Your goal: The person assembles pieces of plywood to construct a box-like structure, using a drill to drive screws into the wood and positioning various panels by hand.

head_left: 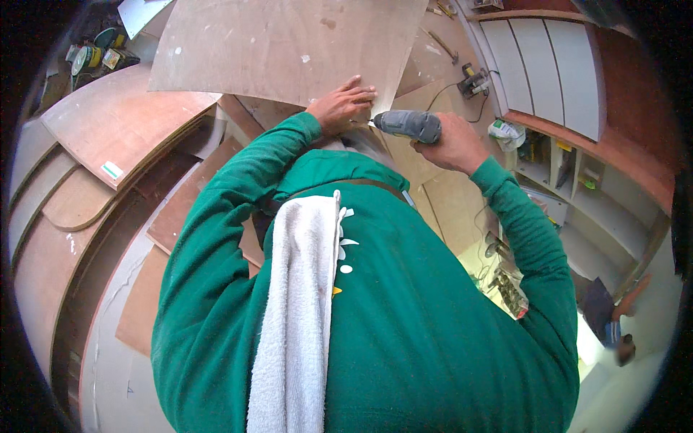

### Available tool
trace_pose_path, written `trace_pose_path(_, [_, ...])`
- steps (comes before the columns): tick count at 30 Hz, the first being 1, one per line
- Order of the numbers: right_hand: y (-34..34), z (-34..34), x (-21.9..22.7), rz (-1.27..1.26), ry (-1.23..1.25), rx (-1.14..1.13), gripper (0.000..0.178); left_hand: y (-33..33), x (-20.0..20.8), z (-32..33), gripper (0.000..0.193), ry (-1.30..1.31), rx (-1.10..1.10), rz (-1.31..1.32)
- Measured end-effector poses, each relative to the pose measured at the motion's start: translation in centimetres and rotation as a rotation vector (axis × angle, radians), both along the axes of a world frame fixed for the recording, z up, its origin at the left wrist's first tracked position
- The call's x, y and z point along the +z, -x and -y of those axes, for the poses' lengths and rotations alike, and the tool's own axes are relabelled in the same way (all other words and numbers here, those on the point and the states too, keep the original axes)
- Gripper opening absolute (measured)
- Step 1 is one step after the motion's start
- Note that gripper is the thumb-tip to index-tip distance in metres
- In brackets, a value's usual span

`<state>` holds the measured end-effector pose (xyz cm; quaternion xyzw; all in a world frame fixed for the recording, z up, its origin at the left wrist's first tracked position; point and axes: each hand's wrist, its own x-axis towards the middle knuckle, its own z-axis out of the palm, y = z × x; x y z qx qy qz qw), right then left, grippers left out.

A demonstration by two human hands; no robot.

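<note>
A large plywood sheet (281, 43) stretches across the far side of the work. My left hand (343, 107) lies at its near edge with the fingers stretched out over the wood. In my right hand (458, 144) is a dark grey cordless drill (408, 125), gripped from the right and pointing left. Its tip is close to the sheet's near right corner, just right of my left fingers. Whether the tip touches the wood, I cannot tell. A white towel (296, 303) hangs down the front of my green sweatshirt (419, 310).
Stacked plywood panels (123, 123) fill the left side, some with curved edges. Toward the far right lie a hammer (445, 47) and a corded power tool (473, 83). A white plastic bag (507, 134) sits by the open shelving (599, 209) on the right.
</note>
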<state>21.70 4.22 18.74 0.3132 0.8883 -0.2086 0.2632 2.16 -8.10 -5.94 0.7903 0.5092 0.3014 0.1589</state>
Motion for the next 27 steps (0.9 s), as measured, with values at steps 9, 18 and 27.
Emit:
trace_pose_path(9, [0.7,0.3,0.0,-0.019,-0.028,0.060,0.021,0.0,-0.5,-0.2,0.048,-0.020,-0.005,0.017])
trace_pose_path(18, [1.5,-0.6,-0.5,0.023,-0.007,0.114,0.026,-0.3,-1.4,-0.1,0.041,-0.024,0.015,-0.002])
trace_pose_path(27, [2.3,-0.5,-0.5,0.095,-0.043,0.258,0.023,-0.4,-1.2,-0.2,0.041,-0.085,0.022,0.038])
